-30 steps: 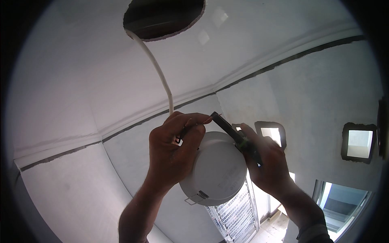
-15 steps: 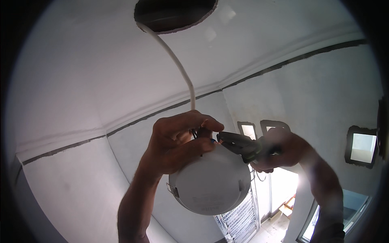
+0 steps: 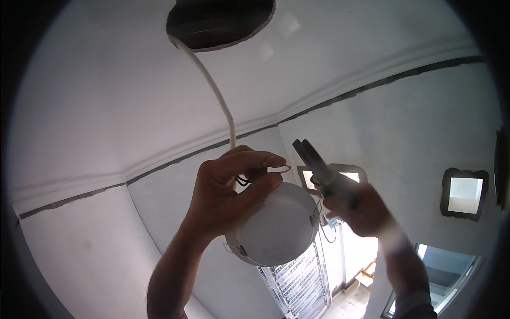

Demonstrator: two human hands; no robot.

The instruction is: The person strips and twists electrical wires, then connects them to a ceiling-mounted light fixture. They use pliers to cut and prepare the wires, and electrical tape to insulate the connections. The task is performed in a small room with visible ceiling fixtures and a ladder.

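My left hand (image 3: 223,194) is closed, pinching wires between thumb and fingers. A bare copper wire end (image 3: 287,169) pokes out past the fingertips, and dark wires (image 3: 243,181) loop inside the grip. Below the hand hangs a round white ceiling light (image 3: 279,228) with spring clips at its sides; how it is held up is hidden by the hand. A white cable (image 3: 212,85) comes down behind my left hand. My right hand (image 3: 366,210) grips dark pliers (image 3: 317,166) to the right. Their jaws point up and left, slightly parted, clear of the wire.
Overhead, the cable leaves a rough round hole (image 3: 220,24) in the white ceiling (image 3: 106,95). Small framed openings (image 3: 465,194) pierce the right wall. Lower down are a window (image 3: 451,271), a bright doorway (image 3: 358,250) and a patterned panel (image 3: 297,282).
The pliers have come away from the wire end and swung upright, moving right of it. The light has shifted slightly up and tilted. My left hand keeps its pinch.
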